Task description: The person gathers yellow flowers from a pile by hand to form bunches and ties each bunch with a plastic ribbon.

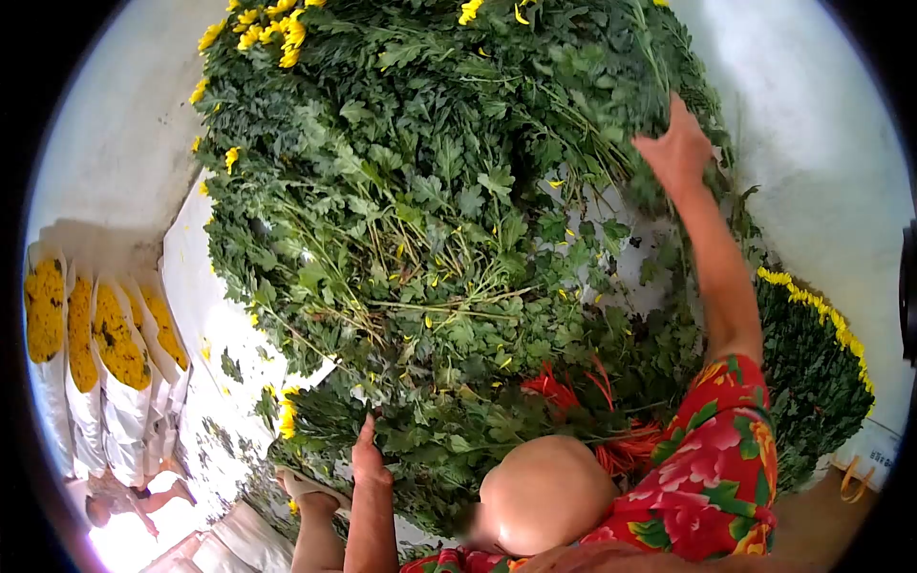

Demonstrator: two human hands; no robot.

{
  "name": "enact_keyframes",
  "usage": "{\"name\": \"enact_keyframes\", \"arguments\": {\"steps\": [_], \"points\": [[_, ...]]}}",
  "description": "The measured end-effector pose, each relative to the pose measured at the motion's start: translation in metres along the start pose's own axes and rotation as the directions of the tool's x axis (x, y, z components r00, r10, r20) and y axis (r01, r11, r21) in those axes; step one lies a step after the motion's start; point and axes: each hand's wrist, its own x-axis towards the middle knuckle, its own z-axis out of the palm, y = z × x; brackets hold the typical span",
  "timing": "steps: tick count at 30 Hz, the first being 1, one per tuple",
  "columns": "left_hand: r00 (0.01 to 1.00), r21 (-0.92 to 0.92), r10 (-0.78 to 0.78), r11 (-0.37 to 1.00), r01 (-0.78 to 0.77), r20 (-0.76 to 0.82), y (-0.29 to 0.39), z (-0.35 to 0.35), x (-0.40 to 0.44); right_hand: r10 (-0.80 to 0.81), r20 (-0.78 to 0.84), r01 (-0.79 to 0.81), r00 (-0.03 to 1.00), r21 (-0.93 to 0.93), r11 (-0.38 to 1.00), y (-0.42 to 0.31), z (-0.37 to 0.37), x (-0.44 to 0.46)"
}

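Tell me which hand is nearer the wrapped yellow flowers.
Left: the left hand is right of the wrapped yellow flowers; the right hand is much farther right, across the leafy pile.

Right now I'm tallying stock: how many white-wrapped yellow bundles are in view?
4 clearly, in a row at far left: leftmost bundle, second bundle, third bundle, rightmost bundle. A yellow sliver between the last two may be another; others may be hidden.

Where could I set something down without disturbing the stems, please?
The clearest spot is the pale strip between the wrapped yellow flowers and the leafy heap. A smaller, petal-strewn patch lies between the heap and the right forearm. Foliage crowds the left hand and right hand.
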Motion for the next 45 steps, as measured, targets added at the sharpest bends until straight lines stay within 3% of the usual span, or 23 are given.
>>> {"name": "enact_keyframes", "arguments": {"steps": [4, 7, 9, 13, 15, 16, 17, 19, 22, 23, 24, 25, 26, 28, 31, 32, 33, 34, 36, 38, 40, 44, 45], "points": [[0.998, -0.081, -0.047, 0.996, 0.044, -0.037, -0.022, -0.020, 0.009, 0.044, 0.010, -0.043, 0.999, -0.041, 0.998, -0.052, -0.055, -0.092], [0.998, -0.129, -0.055, 0.990, 0.050, -0.036, -0.025, -0.006, -0.020, 0.021, 0.266, 0.006, 0.964, -0.101, 0.995, -0.079, -0.075, -0.167], [0.998, -0.167, -0.007, 0.986, 0.019, 0.070, -0.045, -0.019, -0.010, -0.252, 0.436, 0.223, 0.864, 0.119, 0.968, -0.096, -0.088, -0.206], [0.990, -0.278, 0.032, 0.961, 0.008, 0.136, -0.060, -0.023, -0.033, -0.486, 0.569, 0.212, 0.663, 0.481, 0.851, -0.107, -0.132, -0.239], [0.991, -0.288, 0.044, 0.958, -0.006, 0.125, -0.063, -0.030, -0.047, -0.538, 0.728, -0.196, 0.425, 0.654, 0.731, -0.115, -0.169, -0.237], [0.978, -0.393, 0.084, 0.920, -0.001, 0.192, -0.083, -0.043, -0.031, -0.527, 0.751, -0.341, 0.398, 0.654, 0.675, -0.118, -0.185, -0.235], [0.979, -0.406, 0.079, 0.914, 0.004, 0.189, -0.088, -0.050, -0.033, -0.534, 0.751, -0.331, 0.388, 0.655, 0.680, -0.121, -0.195, -0.230], [0.974, -0.455, 0.079, 0.890, 0.027, 0.212, -0.099, -0.058, -0.036, -0.472, 0.868, -0.472, 0.157, 0.485, 0.736, -0.116, -0.209, -0.228], [0.967, -0.495, 0.067, 0.866, 0.066, 0.246, -0.118, -0.080, -0.025, -0.529, 0.843, -0.644, 0.098, 0.459, 0.612, -0.098, -0.214, -0.233], [0.971, -0.491, 0.054, 0.868, 0.070, 0.233, -0.114, -0.079, -0.031, -0.516, 0.851, -0.696, 0.103, 0.432, 0.573, -0.095, -0.220, -0.228], [0.976, -0.471, 0.052, 0.880, 0.055, 0.211, -0.107, -0.076, -0.040, -0.432, 0.878, -0.667, 0.205, 0.448, 0.595, -0.083, -0.217, -0.224], [0.951, -0.505, 0.108, 0.861, 0.057, 0.291, -0.115, -0.081, -0.030, -0.330, 0.849, -0.705, 0.412, 0.527, 0.475, -0.065, -0.208, -0.219], [0.944, -0.503, 0.120, 0.863, 0.054, 0.307, -0.116, -0.082, -0.028, -0.036, 0.784, -0.660, 0.620, 0.546, 0.517, -0.054, -0.193, -0.211], [0.931, -0.500, 0.143, 0.865, 0.047, 0.335, -0.115, -0.081, -0.025, 0.314, 0.369, -0.474, 0.875, 0.512, 0.717, -0.004, -0.130, -0.197], [0.941, -0.492, 0.139, 0.870, 0.033, 0.309, -0.111, -0.074, -0.022, 0.584, 0.164, -0.606, 0.795, 0.190, 0.772, 0.058, -0.041, -0.173], [0.948, -0.479, 0.126, 0.877, 0.032, 0.294, -0.108, -0.070, -0.027, 0.698, 0.404, -0.805, 0.591, 0.238, 0.543, 0.062, -0.033, -0.163], [0.955, -0.465, 0.111, 0.885, 0.031, 0.276, -0.106, -0.066, -0.029, 0.701, 0.627, -0.941, 0.338, 0.204, 0.271, 0.065, -0.026, -0.155], [0.947, -0.465, 0.126, 0.885, 0.027, 0.296, -0.109, -0.069, -0.021, 0.681, 0.652, -0.937, 0.333, 0.312, 0.159, 0.068, -0.020, -0.154], [0.953, -0.475, 0.125, 0.880, 0.023, 0.277, -0.103, -0.064, -0.023, 0.733, 0.357, -0.807, 0.579, 0.378, 0.453, 0.070, -0.019, -0.150], [0.969, -0.456, 0.098, 0.890, 0.018, 0.228, -0.088, -0.061, -0.034, 0.658, 0.242, -0.701, 0.713, 0.267, 0.661, 0.010, -0.106, -0.134], [0.953, -0.480, 0.150, 0.877, -0.005, 0.264, -0.093, -0.072, -0.019, 0.244, 0.007, -0.230, 0.970, 0.357, 0.906, 0.026, -0.130, -0.140], [0.946, -0.515, 0.142, 0.857, 0.031, 0.292, -0.090, -0.071, -0.026, 0.156, 0.136, -0.194, 0.978, 0.333, 0.923, 0.016, -0.157, -0.164], [0.943, -0.509, 0.119, 0.859, 0.060, 0.312, -0.090, -0.069, -0.028, -0.058, -0.029, 0.064, 0.998, 0.336, 0.940, 0.016, -0.145, -0.173]]}}
